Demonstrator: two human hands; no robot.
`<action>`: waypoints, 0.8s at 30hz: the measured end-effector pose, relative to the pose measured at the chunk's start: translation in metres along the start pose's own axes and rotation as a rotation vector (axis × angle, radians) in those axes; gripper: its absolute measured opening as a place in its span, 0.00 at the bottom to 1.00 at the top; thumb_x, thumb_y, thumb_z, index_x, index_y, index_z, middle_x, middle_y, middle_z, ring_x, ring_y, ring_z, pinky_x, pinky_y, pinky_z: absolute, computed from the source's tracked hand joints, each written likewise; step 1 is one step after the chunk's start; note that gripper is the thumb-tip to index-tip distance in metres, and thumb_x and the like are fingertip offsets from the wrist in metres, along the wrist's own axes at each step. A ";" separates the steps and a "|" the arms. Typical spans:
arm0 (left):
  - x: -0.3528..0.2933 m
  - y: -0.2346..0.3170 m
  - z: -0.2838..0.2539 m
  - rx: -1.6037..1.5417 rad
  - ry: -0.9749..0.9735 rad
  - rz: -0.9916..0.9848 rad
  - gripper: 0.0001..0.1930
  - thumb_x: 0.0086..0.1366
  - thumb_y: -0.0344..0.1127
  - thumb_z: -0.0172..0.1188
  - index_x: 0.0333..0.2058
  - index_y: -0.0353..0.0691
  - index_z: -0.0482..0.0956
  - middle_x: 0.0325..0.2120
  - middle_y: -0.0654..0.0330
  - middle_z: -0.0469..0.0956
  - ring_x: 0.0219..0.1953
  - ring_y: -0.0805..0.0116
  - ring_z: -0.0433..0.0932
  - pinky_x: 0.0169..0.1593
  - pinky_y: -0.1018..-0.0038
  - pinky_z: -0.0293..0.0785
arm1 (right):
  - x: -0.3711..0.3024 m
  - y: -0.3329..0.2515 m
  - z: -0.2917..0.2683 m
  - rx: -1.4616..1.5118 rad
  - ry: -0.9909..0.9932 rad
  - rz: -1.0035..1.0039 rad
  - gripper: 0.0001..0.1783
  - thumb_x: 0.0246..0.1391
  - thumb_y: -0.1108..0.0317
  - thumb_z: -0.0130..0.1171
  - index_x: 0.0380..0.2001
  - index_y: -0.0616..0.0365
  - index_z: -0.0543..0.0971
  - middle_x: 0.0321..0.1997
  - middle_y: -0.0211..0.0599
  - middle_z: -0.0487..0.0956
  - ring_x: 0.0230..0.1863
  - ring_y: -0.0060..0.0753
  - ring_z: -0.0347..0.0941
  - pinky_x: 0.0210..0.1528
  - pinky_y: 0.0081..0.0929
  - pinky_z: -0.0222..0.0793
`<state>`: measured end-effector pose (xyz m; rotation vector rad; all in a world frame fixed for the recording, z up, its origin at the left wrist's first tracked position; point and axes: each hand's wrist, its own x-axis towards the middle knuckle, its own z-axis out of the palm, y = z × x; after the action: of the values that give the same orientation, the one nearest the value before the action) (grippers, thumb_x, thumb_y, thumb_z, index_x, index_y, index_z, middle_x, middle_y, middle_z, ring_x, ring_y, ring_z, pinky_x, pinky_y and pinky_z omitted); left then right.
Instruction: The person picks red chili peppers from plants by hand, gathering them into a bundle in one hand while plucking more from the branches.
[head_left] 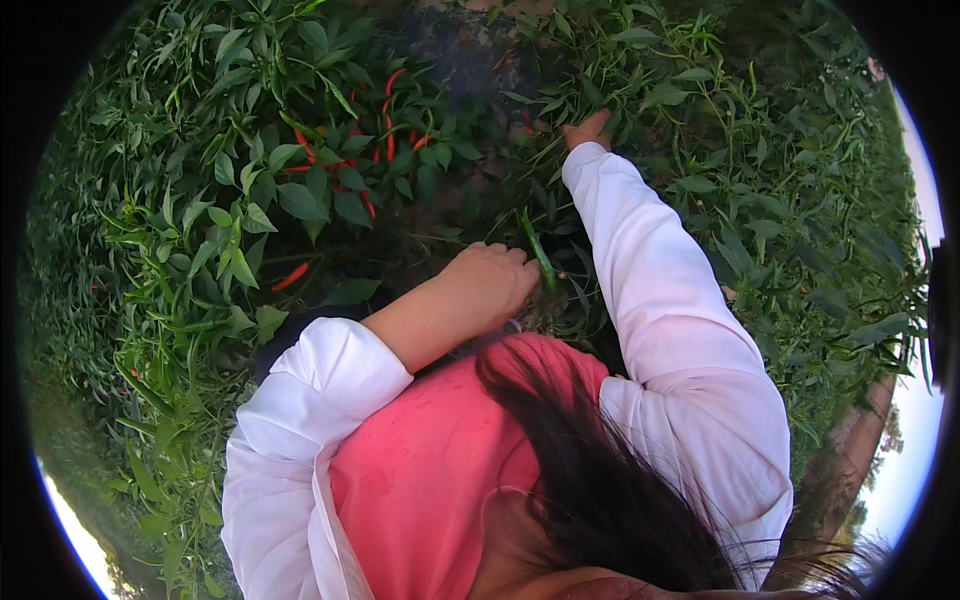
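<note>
My left hand [490, 283] is in front of my body, knuckles up and fingers curled under. What it holds, if anything, is hidden beneath it. Beside its fingertips a long green chili pepper [538, 252] stands nearly upright; whether the fingers touch it I cannot tell. My right arm stretches forward into the plants on the right. My right hand [588, 130] shows only its back and wrist, since leaves cover the fingers. Left of centre, several red chili peppers [389, 125] hang among the leaves of a chili plant [300, 200].
Dense chili plants [780, 180] fill the right side, and more foliage [90, 260] spreads along the left. A dark strip of ground [460, 60] runs between the rows at the top. One red chili pepper [290, 277] hangs low near my left sleeve [300, 400].
</note>
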<state>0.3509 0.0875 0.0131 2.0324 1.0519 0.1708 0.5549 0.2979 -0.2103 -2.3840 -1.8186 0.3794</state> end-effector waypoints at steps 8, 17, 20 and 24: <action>-0.006 -0.001 -0.015 0.014 0.010 -0.065 0.15 0.51 0.32 0.52 0.39 0.35 0.72 0.35 0.52 0.74 0.40 0.55 0.72 0.46 0.64 0.67 | 0.009 -0.075 -0.003 -0.526 0.156 -1.307 0.26 0.46 0.71 0.48 0.52 0.57 0.65 0.62 0.40 0.56 0.63 0.37 0.51 0.64 0.31 0.45; -0.012 -0.008 -0.019 0.015 -0.015 -0.094 0.18 0.50 0.31 0.52 0.42 0.37 0.70 0.37 0.53 0.73 0.42 0.57 0.72 0.48 0.66 0.66 | 0.021 -0.091 0.027 -1.254 -1.029 -0.747 0.23 0.48 0.60 0.52 0.50 0.49 0.72 0.57 0.42 0.66 0.60 0.37 0.60 0.58 0.32 0.58; -0.015 -0.011 -0.020 0.024 -0.055 -0.098 0.20 0.48 0.32 0.53 0.44 0.37 0.69 0.38 0.54 0.72 0.43 0.57 0.71 0.49 0.67 0.66 | 0.026 -0.085 0.039 -1.193 -0.956 -0.661 0.21 0.49 0.61 0.51 0.48 0.48 0.73 0.56 0.41 0.68 0.59 0.37 0.61 0.56 0.32 0.60; -0.019 -0.013 -0.025 0.005 -0.066 -0.097 0.27 0.44 0.30 0.58 0.47 0.37 0.66 0.41 0.54 0.71 0.45 0.57 0.70 0.50 0.67 0.64 | 0.029 -0.074 0.050 -1.075 -0.867 -0.597 0.18 0.50 0.63 0.49 0.46 0.48 0.75 0.54 0.41 0.70 0.57 0.38 0.64 0.55 0.33 0.62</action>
<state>0.3193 0.0925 0.0248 1.9736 1.1079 0.0506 0.4791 0.3426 -0.2441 -2.0024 -3.7656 0.4697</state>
